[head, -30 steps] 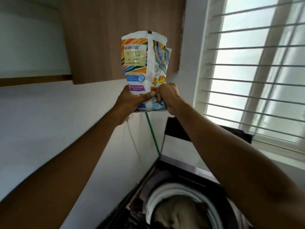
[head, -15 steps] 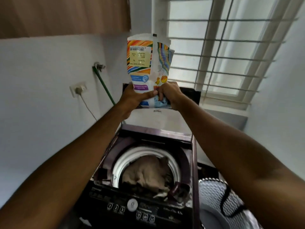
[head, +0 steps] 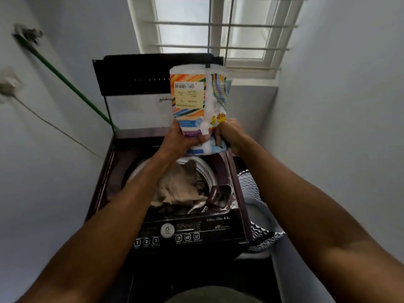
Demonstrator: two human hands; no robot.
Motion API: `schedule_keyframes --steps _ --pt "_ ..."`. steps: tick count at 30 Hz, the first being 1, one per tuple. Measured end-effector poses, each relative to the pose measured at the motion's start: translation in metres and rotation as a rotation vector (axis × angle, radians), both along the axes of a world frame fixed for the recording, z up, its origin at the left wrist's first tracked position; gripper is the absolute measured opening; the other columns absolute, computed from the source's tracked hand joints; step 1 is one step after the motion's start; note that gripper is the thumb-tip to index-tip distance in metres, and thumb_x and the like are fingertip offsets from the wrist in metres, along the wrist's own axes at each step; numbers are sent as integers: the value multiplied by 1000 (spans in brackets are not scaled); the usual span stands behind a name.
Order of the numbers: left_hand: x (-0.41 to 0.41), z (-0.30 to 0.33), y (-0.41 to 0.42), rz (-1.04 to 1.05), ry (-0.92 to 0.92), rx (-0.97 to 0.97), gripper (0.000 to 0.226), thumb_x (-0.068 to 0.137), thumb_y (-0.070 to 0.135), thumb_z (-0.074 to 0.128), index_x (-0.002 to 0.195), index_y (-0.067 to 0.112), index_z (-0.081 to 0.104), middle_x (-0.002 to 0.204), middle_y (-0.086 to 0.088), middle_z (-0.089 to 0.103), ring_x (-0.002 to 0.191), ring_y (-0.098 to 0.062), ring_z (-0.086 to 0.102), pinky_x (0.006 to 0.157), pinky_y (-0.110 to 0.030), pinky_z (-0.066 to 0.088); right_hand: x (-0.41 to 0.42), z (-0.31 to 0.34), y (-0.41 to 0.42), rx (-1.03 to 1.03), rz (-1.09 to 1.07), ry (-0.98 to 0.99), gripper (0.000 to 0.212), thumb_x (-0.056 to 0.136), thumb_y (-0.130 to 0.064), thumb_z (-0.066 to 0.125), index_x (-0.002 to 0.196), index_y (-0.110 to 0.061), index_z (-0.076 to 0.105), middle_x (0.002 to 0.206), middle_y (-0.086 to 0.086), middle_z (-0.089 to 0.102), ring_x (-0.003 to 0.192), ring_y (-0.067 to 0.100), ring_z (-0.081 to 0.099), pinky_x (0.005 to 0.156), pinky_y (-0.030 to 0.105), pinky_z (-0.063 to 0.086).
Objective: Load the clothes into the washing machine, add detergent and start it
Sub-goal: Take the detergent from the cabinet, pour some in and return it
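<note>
Standing before the washing machine (head: 190, 234), lid raised, beige clothes (head: 177, 184) heaped in its drum. Above the drum, left hand (head: 178, 139) and right hand (head: 228, 136) clamped around the lower end of an upright detergent pouch (head: 196, 106). Beyond the machine, window (head: 209, 29).

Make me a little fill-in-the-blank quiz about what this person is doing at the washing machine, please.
1. Both hands grip the detergent packet at its ____ end.
2. The washing machine lid stands ____.
3. The drum already holds ____ in beige and darker tones.
4. The laundry basket stands on the machine's ____ side.

Missing words: lower; open; clothes; right
</note>
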State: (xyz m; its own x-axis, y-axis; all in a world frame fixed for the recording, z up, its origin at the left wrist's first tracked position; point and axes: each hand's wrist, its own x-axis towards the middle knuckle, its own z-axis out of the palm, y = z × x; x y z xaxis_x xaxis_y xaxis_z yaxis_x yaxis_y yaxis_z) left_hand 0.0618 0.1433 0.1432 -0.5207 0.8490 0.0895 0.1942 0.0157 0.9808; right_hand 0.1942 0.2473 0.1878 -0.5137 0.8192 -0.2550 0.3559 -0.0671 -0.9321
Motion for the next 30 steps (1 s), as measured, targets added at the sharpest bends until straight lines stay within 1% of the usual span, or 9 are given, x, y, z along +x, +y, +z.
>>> schedule_keyframes --steps 4,12,17,19,20,22,23,26,30 --pt "5 -35 -7 -179 -14 -92 90 56 37 96 132 14 54 125 0 68 115 -20 66 96 -48 54 14 -31 -8 -67 -101 -36 23 56 11 39 49 -3 56 44 9 56 36 19 52 35 19 40" --pt "23 -46 -5 -109 -105 -171 55 63 13 92 114 8 69 103 5 74 92 -7 71 72 -20 57 26 -69 -2 -97 -132 -97 27 45 9 39 60 0 60 60 15 65 48 24 59 40 23 44" --pt "42 -65 0 -46 -107 -176 55 59 17 94 109 11 72 104 3 76 94 -12 72 84 -36 60 41 -88 -1 -143 -209 -77 16 51 7 40 53 -1 53 59 19 56 54 29 52 46 26 39" --pt "50 -70 3 -8 -80 -197 56 58 20 95 108 13 72 103 4 76 94 -12 72 84 -36 60 48 -103 -5 -177 -262 16 19 60 0 44 69 3 60 67 22 59 60 31 53 50 31 43" --pt "55 -71 5 19 -98 -196 55 58 20 95 108 14 72 102 4 76 93 -12 72 84 -36 60 51 -111 -6 -197 -303 102 35 59 -4 48 89 6 64 78 23 64 67 33 59 57 36 52" --pt "63 -73 9 67 -172 -179 54 59 17 94 108 13 72 100 4 75 92 -13 72 84 -39 60 56 -129 -5 -329 -425 251 74 56 -8 56 129 -4 50 109 22 66 89 35 67 76 50 59" --pt "66 -74 11 86 -203 -174 54 60 16 94 109 13 71 101 3 75 92 -14 73 83 -40 61 60 -134 -6 -408 -467 307 81 57 -10 60 136 -12 43 116 19 63 91 33 68 77 49 59" --pt "72 -77 17 117 -291 -153 52 62 17 93 109 12 72 103 1 76 92 -16 74 81 -44 61 67 -133 -17 -617 -473 460 65 76 -23 65 137 -6 51 120 15 67 81 24 71 75 39 59" --pt "84 -73 22 92 -453 -86 44 71 8 86 112 8 70 105 -4 76 91 -19 74 74 -37 61 70 -135 -21 -730 -315 762 47 96 -42 53 132 -12 60 137 16 58 116 34 59 101 52 47"
